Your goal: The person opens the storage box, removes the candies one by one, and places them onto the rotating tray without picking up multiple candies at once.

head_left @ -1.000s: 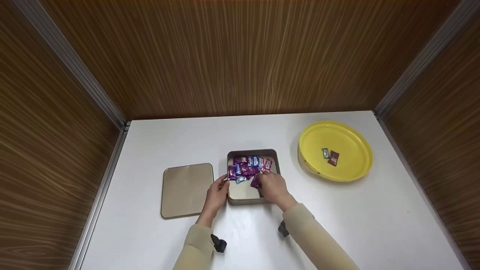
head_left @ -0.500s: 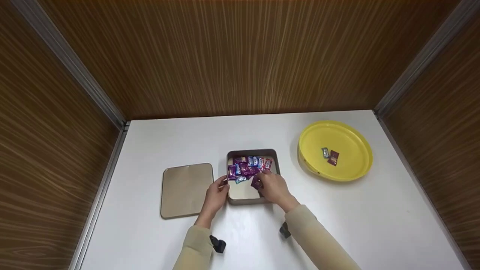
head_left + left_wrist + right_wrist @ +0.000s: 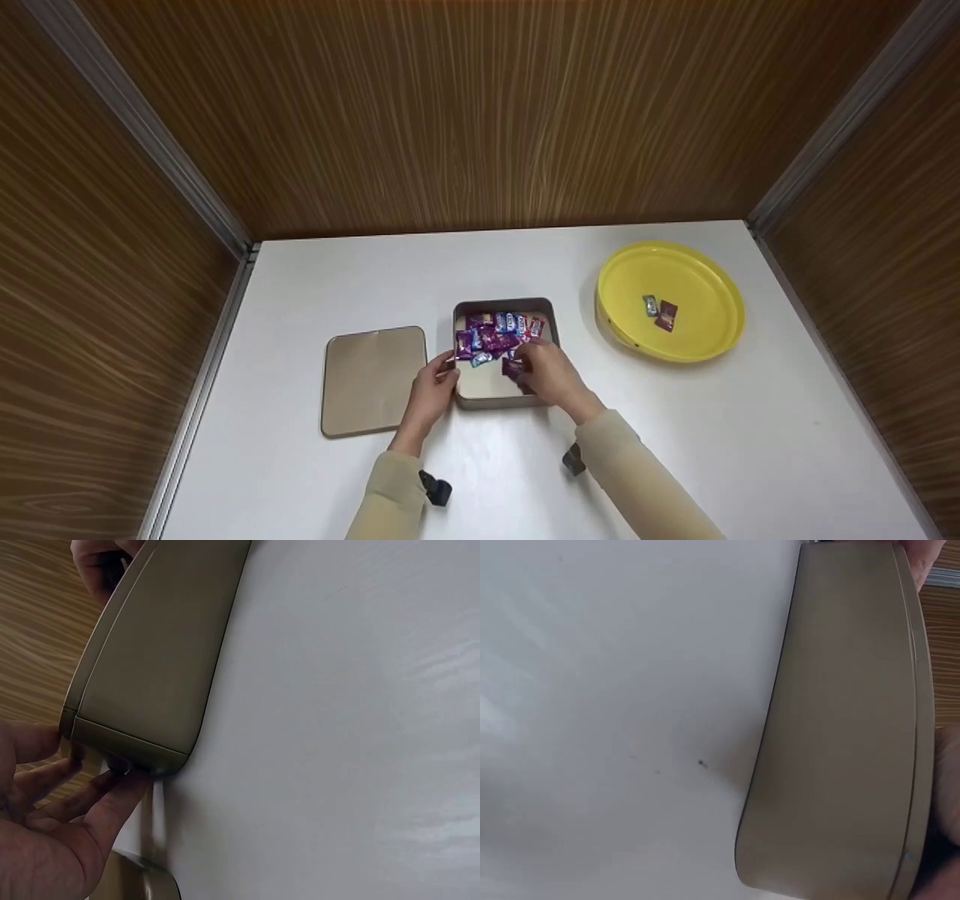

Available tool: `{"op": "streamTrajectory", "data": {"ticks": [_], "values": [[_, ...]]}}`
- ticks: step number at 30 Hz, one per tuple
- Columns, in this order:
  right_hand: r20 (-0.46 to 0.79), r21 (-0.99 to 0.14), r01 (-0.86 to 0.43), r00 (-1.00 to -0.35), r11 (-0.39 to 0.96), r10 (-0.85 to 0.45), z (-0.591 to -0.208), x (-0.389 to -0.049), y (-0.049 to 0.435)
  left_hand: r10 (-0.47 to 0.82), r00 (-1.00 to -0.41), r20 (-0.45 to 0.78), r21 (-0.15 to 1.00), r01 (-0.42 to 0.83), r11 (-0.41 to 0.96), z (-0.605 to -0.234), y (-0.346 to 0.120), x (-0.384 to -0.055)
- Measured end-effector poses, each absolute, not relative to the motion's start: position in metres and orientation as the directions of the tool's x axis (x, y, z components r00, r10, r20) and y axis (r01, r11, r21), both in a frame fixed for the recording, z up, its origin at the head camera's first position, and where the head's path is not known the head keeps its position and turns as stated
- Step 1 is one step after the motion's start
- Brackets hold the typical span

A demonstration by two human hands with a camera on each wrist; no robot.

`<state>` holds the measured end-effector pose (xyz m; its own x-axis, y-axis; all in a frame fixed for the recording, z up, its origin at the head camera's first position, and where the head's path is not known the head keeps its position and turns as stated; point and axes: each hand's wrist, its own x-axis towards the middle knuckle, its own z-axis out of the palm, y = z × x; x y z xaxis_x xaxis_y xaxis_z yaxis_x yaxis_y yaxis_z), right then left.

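Pinching purple packet (image 3: 511, 368), right hand (image 3: 553, 373) in tin (image 3: 491, 403), left hand (image 3: 433, 391), relaxed, touching its wall

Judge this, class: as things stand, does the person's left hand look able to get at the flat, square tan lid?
Probably yes: the lid lies close beside the left hand and nothing appears to rest on it, though that hand touches the square, brownish metallic-looking tin.

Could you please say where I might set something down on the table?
The white table is bare in front of the round yellow tray, right of the beige right sleeve, and behind the square tan metal tin. It is crowded around the tin: colourful wrapped candies inside, the right hand holding one, the left hand and flat tan lid alongside.
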<state>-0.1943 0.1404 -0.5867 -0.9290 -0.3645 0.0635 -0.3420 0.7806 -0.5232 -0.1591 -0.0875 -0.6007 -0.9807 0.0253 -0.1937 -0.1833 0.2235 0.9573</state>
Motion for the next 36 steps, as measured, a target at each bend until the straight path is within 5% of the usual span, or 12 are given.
{"op": "streamTrajectory", "data": {"ticks": [18,36], "values": [[0.11,-0.692,-0.303,-0.941,0.655,-0.319,-0.572,-0.188,0.153,0.017,-0.976,-0.215,0.951,-0.205,0.232,-0.603,-0.087,-0.16],[0.097,-0.827,-0.131,-0.991,0.546,-0.091,-0.557,-0.195,0.204,0.019,-0.979,-0.205,0.951,-0.195,0.242,-0.604,-0.088,-0.159]]}}
